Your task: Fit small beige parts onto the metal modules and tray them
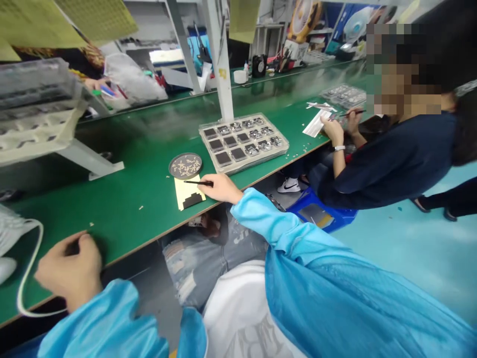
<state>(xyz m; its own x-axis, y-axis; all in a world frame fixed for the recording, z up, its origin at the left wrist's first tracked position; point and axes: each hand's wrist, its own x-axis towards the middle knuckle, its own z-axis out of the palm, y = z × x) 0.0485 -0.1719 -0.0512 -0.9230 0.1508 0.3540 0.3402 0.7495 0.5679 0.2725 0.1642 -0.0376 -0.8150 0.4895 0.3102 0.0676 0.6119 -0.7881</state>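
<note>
My right hand (220,188) rests on the green bench edge and is closed on black tweezers (197,182), whose tips lie over a yellow card (188,194) with dark strips on it. Just behind the card sits a round dark dish (185,165) of small pale parts. A clear tray (244,141) with dark squares and metal parts lies to the right of the dish. My left hand (70,268) is curled at the near bench edge on the left, fingers closed around something dark that I cannot make out.
A co-worker in a dark top (391,159) sits to the right, working with tweezers over white paper (316,122). A white post (219,59) stands behind the tray. Stacked trays on a rack (37,114) stand at far left. A white cable (28,268) loops near my left hand.
</note>
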